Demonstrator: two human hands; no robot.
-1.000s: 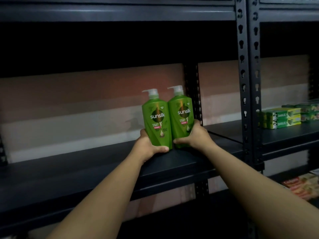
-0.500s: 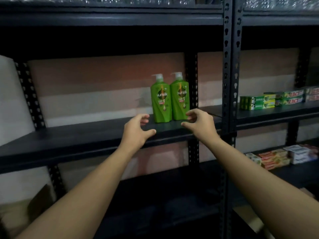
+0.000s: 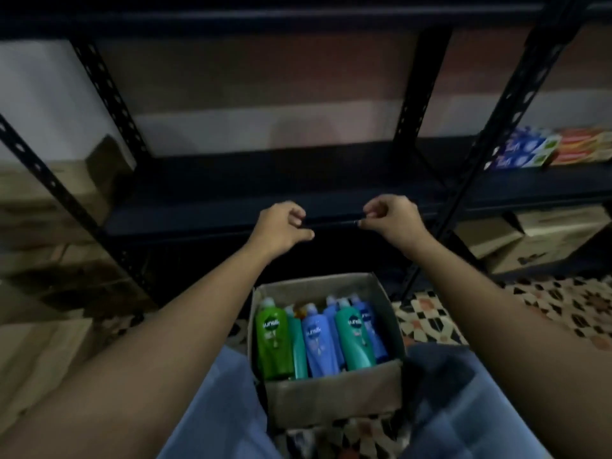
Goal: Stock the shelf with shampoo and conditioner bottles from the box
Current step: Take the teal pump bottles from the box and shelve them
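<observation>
Both forearms are bare from the bottom edge of the view up to the wrists, with no sleeve, cuff, watch or band showing on either one. The left hand (image 3: 281, 226) and the right hand (image 3: 394, 217) are bare as well, without gloves or rings that can be made out in the dim light. Lower down, the legs are covered in pale blue cloth trousers (image 3: 218, 422), the fabric smooth and loose over both knees, darker in the shadowed folds on the right side.
</observation>
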